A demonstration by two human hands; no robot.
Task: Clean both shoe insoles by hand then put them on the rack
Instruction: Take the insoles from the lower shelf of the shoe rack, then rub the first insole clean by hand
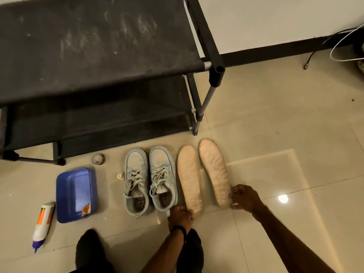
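Note:
Two pale peach insoles lie side by side on the tiled floor, right of a pair of light sneakers (150, 178). My left hand (180, 214) grips the heel end of the left insole (188, 177). My right hand (243, 197) pinches the heel end of the right insole (214, 172). Both insoles still rest flat on the floor. The black shoe rack (94, 50) stands just beyond them, its dusty top shelf bare.
A blue tray (74, 192) with an orange scrap lies left of the sneakers. A white-and-orange tube (43, 223) rests at the far left. A small round lid (98, 159) and a tiny cap (120, 176) lie near the rack. Cables (342, 48) trail at the right wall.

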